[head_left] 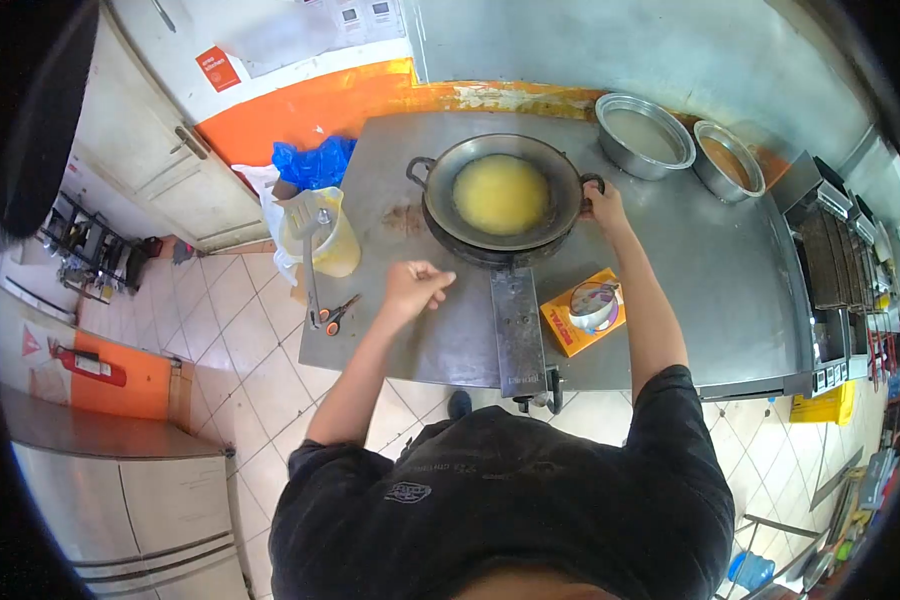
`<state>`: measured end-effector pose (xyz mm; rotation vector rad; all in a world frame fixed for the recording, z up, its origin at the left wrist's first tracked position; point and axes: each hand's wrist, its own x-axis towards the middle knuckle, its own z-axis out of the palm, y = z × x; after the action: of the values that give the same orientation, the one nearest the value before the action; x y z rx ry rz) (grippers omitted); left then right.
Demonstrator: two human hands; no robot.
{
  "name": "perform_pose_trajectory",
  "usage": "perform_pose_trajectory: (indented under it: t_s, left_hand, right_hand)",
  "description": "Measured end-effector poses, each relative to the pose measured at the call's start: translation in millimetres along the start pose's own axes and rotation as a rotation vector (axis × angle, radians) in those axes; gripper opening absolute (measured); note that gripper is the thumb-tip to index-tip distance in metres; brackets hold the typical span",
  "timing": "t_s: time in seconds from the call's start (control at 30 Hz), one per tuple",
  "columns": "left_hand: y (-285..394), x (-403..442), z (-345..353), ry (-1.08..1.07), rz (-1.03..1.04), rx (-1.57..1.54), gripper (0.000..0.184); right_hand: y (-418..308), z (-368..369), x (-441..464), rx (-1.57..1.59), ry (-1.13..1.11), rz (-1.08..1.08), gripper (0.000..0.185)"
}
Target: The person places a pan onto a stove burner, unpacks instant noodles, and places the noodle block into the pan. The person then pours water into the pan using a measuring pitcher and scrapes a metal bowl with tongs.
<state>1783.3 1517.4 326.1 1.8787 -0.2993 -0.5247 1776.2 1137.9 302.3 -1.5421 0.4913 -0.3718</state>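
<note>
The wok [567, 190] is already in place on the burner [518, 325], directly left of the right grip, and yellow liquid [500, 195] already covers its bottom. Nothing separate can be made out in that liquid, and no tool stands in it; whether the burner is lit cannot be told. The turner [312, 265] is out of the wok, leaning at the tub [345, 245] beyond and to the left of the left grip, with the scissors [334, 318] nearer on the same side. The orange box [570, 335] lies on the table [690, 280] on the near side of the right grip, a small packet [600, 310] on top, touched by neither hand. Two metal pots [625, 160] stand beyond the right grip.

The right arm reaches forward almost straight, and the right hand [602, 207] appears to be clasped on the wok's near-side loop handle [592, 183]. The left arm is bent forward over the table; the left hand [417, 290] is off the wok, its grip released and apparently bare, fingers loosely curled toward the burner.
</note>
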Motion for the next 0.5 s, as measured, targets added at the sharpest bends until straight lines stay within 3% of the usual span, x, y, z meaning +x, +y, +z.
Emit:
perform_pose_trajectory:
  t_s: [0.23, 0.33, 0.43, 0.5]
  left_hand:
    - [-40, -54, 3, -0.202, -0.116, 0.014, 0.031]
    - [-63, -72, 13, -0.281, -0.135, -0.045, 0.029]
    - [-87, -90, 33, -0.269, -0.038, -0.222, 0.026]
    - [-98, -108, 50, -0.189, -0.117, -0.183, 0.022]
  right_hand:
    - [12, -5, 16, 0.005, -0.098, 0.026, 0.014]
    - [28, -5, 31, -0.063, 0.074, 0.024, 0.022]
    - [33, -4, 18, -0.825, 0.665, -0.569, 0.026]
    - [-19, -18, -54, -0.768, 0.370, -0.440, 0.029]
